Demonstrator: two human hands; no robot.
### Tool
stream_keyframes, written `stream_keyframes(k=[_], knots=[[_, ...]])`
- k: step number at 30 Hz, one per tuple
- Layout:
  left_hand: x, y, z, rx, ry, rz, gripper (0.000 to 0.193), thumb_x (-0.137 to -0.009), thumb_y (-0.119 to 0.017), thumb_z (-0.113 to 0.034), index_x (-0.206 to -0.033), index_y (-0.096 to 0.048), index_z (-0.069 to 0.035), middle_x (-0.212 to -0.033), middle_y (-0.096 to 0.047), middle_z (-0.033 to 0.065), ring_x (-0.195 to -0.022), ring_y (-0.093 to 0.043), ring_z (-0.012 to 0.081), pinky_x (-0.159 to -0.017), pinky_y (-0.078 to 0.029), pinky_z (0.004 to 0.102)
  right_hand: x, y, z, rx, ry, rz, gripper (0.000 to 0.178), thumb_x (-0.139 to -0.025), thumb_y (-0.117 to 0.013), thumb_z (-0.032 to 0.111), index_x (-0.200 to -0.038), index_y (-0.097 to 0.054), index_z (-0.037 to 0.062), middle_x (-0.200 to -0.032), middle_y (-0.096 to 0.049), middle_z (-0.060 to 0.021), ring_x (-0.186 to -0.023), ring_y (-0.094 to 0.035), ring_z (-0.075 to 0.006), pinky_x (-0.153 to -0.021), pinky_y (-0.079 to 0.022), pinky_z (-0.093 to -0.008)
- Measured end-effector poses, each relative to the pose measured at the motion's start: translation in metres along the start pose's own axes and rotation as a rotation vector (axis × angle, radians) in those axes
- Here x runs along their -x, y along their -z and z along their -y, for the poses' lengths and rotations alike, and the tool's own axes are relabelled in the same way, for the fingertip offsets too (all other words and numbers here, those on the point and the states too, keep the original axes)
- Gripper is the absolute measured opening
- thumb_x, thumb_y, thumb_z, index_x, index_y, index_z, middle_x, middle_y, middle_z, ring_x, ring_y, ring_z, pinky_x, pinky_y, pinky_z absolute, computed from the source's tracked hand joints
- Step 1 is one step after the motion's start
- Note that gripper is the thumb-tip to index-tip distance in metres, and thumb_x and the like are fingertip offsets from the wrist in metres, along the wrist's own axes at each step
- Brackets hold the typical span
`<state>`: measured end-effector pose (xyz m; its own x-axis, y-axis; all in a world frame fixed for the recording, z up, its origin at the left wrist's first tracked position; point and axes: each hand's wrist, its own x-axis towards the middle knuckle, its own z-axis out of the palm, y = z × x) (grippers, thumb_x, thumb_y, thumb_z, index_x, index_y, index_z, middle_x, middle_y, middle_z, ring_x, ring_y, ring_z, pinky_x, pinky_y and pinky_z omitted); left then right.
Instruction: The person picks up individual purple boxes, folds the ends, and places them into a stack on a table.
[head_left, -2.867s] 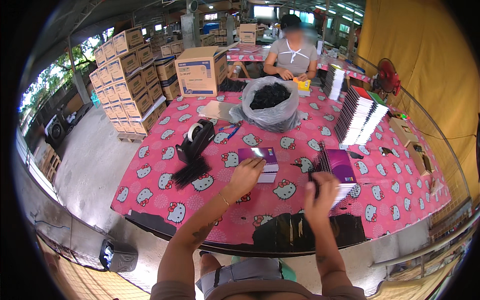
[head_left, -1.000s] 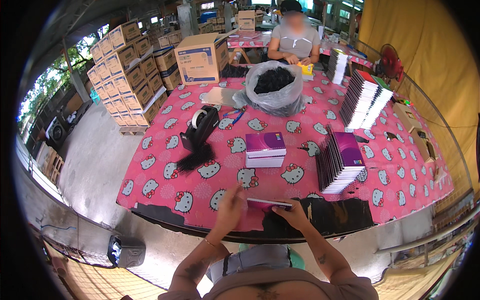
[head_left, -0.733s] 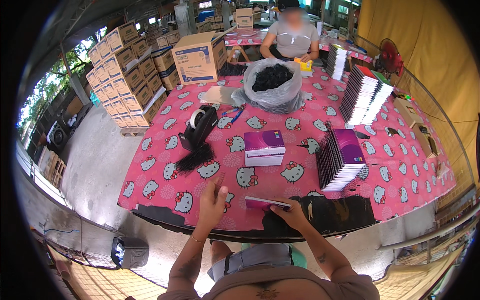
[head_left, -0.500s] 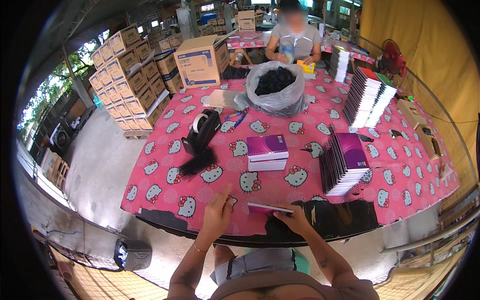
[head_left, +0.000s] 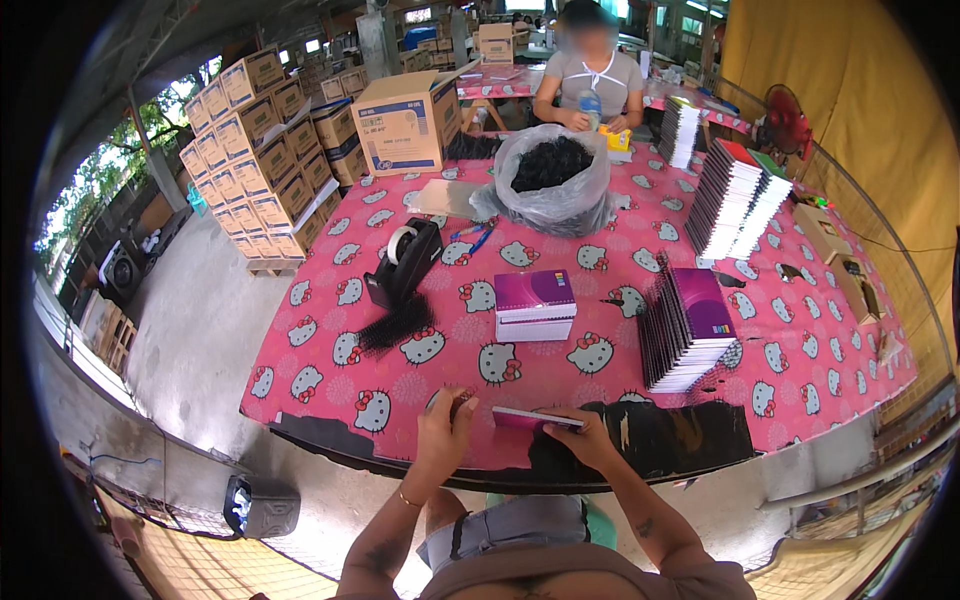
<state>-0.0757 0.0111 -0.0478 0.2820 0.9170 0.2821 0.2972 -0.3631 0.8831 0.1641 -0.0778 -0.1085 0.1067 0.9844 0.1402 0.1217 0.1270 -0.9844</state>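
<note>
My right hand [head_left: 583, 437] grips a thin purple-covered notebook [head_left: 515, 418] by its right end, tilted with its pale edge up, just above the table's front edge. To its left is my left hand [head_left: 440, 435], fingers curled toward the thumb. A small dark patch shows between those fingertips, too small to name. Straight ahead lies a short stack of purple notebooks [head_left: 535, 292], white page edges facing me. On the right stands a taller stack of purple spiral notebooks [head_left: 690, 325] with black coils along its left side.
A black tape dispenser [head_left: 405, 262] and a pile of black binding coils [head_left: 395, 325] lie left. Beyond are a plastic bag [head_left: 500, 200] of black material, blue pens [head_left: 482, 238] and a carton [head_left: 405, 125]. More notebook stacks [head_left: 735, 200] stand far right. A person [head_left: 595, 85] holds a bottle opposite.
My left hand's fingers, stretched and blurred before, have curled in. The notebook in my right hand has barely moved. Across the table, the person's bottle has shifted slightly to the right.
</note>
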Motion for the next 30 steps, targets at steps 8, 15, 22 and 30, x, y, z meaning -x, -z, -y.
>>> stream_keyframes(k=[8,15,22,30], knots=[[0.002,-0.008,-0.003,-0.293,-0.396,0.060,0.022,-0.088,-0.070,-0.009,-0.109,-0.070,-0.002,-0.082,-0.062,0.0120,-0.074,-0.062,0.0303,-0.064,-0.050,0.0387,-0.003,-0.002,0.001,0.009,-0.007,0.006,0.028,-0.092,-0.071,0.006,-0.120,-0.070,0.0037,-0.089,-0.065,-0.0004,-0.081,-0.052,-0.0071,-0.076,-0.044,-0.0221],[0.002,-0.005,-0.011,-0.216,-0.371,0.003,0.021,-0.086,-0.072,-0.005,-0.107,-0.072,-0.003,-0.084,-0.064,0.0123,-0.073,-0.063,0.0298,-0.063,-0.051,0.0381,-0.001,0.001,-0.001,0.015,-0.042,-0.006,0.026,-0.093,-0.069,0.005,-0.119,-0.070,0.0031,-0.095,-0.069,-0.0012,-0.085,-0.055,-0.0075,-0.078,-0.045,-0.0224],[0.006,-0.004,-0.005,-0.214,-0.399,-0.046,0.018,-0.086,-0.073,-0.003,-0.104,-0.072,-0.002,-0.090,-0.066,0.0128,-0.070,-0.062,0.0262,-0.062,-0.050,0.0331,-0.004,-0.002,0.010,0.031,-0.015,-0.022,0.027,-0.092,-0.071,0.007,-0.119,-0.070,0.0032,-0.095,-0.071,-0.0024,-0.086,-0.057,-0.0085,-0.080,-0.046,-0.0240],[0.007,-0.013,0.010,-0.219,-0.316,-0.065,0.019,-0.086,-0.073,-0.002,-0.104,-0.072,-0.001,-0.089,-0.068,0.0135,-0.075,-0.066,0.0266,-0.066,-0.052,0.0327,-0.001,-0.002,0.009,0.046,-0.067,-0.028,0.027,-0.093,-0.070,0.007,-0.119,-0.070,0.0015,-0.102,-0.073,-0.0039,-0.093,-0.061,-0.0081,-0.085,-0.048,-0.0244]])
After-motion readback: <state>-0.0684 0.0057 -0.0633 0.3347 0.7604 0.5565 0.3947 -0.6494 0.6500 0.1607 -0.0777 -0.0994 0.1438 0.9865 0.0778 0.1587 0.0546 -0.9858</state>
